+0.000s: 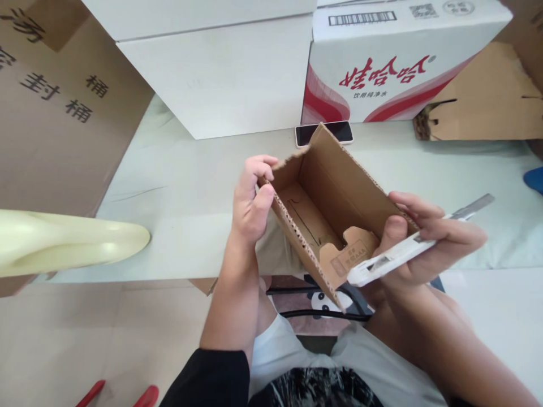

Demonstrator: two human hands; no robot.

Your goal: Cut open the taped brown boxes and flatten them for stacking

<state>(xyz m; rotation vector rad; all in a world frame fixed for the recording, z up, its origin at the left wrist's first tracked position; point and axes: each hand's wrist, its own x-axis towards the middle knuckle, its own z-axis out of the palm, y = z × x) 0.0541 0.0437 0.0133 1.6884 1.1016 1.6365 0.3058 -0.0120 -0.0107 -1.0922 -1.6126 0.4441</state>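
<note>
A small open brown corrugated cardboard box (335,192) is held in the air above my lap, its open side facing me. My left hand (251,198) pinches the box's left wall, thumb and fingers closed on the cardboard edge. My right hand (424,243) supports the box's right side and at the same time grips a white utility knife (407,249), whose metal blade (473,207) sticks out to the right. A folded flap (350,251) with a printed stamp lies inside the box near my right thumb.
A phone (324,133) lies on the pale floor mat behind the box. A white carton (220,68), a red-and-white printed water carton (394,62) and brown cartons (55,113) stand around. A cream plastic object (63,240) juts in from the left. Red handles (119,395) show at the bottom.
</note>
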